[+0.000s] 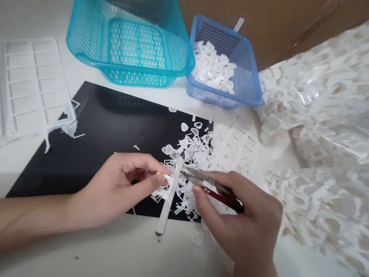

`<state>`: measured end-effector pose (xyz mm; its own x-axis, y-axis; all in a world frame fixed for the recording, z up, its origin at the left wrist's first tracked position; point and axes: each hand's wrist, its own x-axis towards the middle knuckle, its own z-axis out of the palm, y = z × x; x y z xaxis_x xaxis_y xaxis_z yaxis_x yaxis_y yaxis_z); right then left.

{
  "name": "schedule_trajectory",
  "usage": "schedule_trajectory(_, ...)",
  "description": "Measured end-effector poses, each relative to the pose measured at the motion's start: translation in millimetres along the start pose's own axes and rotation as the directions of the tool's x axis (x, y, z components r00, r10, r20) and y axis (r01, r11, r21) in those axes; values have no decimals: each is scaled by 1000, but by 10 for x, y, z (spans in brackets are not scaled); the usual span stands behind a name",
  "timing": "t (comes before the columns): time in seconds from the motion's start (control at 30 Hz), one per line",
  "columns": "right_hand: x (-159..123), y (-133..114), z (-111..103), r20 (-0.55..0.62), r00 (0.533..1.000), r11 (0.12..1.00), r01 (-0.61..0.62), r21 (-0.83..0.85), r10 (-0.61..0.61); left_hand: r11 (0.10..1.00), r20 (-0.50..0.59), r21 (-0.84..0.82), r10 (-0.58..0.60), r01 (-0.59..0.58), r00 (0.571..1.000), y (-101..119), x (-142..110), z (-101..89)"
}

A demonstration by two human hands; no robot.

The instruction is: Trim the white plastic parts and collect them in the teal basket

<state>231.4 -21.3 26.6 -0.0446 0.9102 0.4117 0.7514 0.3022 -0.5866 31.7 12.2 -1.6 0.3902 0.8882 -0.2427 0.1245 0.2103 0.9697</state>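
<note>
My left hand (118,188) pinches a small white plastic piece (164,193) between thumb and forefinger, over the black mat (103,126). My right hand (248,222) is closed around a pair of thread snips (220,191) with a dark red part, the metal blades pointing left toward the piece. Between the two hands lies a slim white stick (166,210) with a dark upper tip, its lower end past the mat's front edge. A heap of white plastic scraps and small rounded bits (199,152) spreads beneath and behind the snips.
A teal basket (129,63) stands at the back, beside a blue basket (221,97) partly filled with white plastic pieces. Clear bags of white parts (337,87) bulge along the right side. White moulded frames (28,82) lie at left on the white table (111,257).
</note>
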Motion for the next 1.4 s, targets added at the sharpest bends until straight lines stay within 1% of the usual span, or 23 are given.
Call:
schedule_trajectory(0.1,7,-14,6,-6,995,995,-95,-7,95,1000,-7,-1,17,-17,1000,-30,-1,-4)
schedule_trajectory(0.2,13,-32,31,2,970,969,-242,53,242,998,-11,-14,63,-63,998,-63,3,-8)
schedule_trajectory(0.27,13,-56,62,59,939,929,-344,135,339,995,0,-38,90,-90,996,-77,6,-8)
schedule_trajectory(0.37,0,-108,134,227,871,833,-486,265,436,988,48,-119,103,-97,994,-88,6,-11)
schedule_trajectory(0.43,-14,-139,183,335,826,767,-552,325,453,978,108,-190,105,-83,989,-92,2,-21)
schedule_trajectory(0.47,-20,-150,202,364,813,740,-572,354,454,972,141,-223,106,-72,984,-93,1,-28)
schedule_trajectory(0.53,-25,-161,222,381,800,694,-594,406,463,960,198,-275,112,-54,974,-90,1,-45)
schedule_trajectory(0.6,-24,-163,218,380,792,658,-609,443,478,956,233,-288,121,-50,965,-81,5,-60)
schedule_trajectory(0.7,-15,-161,186,423,777,628,-628,460,467,955,249,-292,131,-54,960,-65,11,-62)
schedule_trajectory(0.77,-6,-159,162,467,759,608,-646,461,453,940,261,-339,127,-33,957,-63,15,-53)
schedule_trajectory(0.87,12,-159,141,524,726,575,-681,454,445,909,310,-416,134,7,941,-84,24,-40)
schedule_trajectory(0.93,22,-164,142,544,712,572,-693,440,444,902,334,-432,158,2,929,-105,31,-40)
schedule_trajectory(0.97,26,-168,147,544,712,576,-692,435,445,902,338,-431,175,-13,925,-112,33,-41)
schedule_trajectory(1.03,29,-173,159,510,733,589,-673,447,451,909,317,-413,202,-57,927,-113,31,-42)
schedule_trajectory(1.17,15,-140,168,340,799,626,-600,499,496,930,225,-345,211,-125,951,-54,4,-35)
schedule_trajectory(1.23,0,-98,159,278,815,624,-572,533,509,938,206,-318,207,-135,956,-23,-8,-32)
schedule_trajectory(1.33,-19,-49,133,243,842,604,-520,604,482,943,187,-310,189,-125,964,-12,-11,-27)
schedule_trajectory(1.4,-25,-49,103,208,862,623,-482,616,461,947,177,-302,170,-111,969,-26,-3,-18)
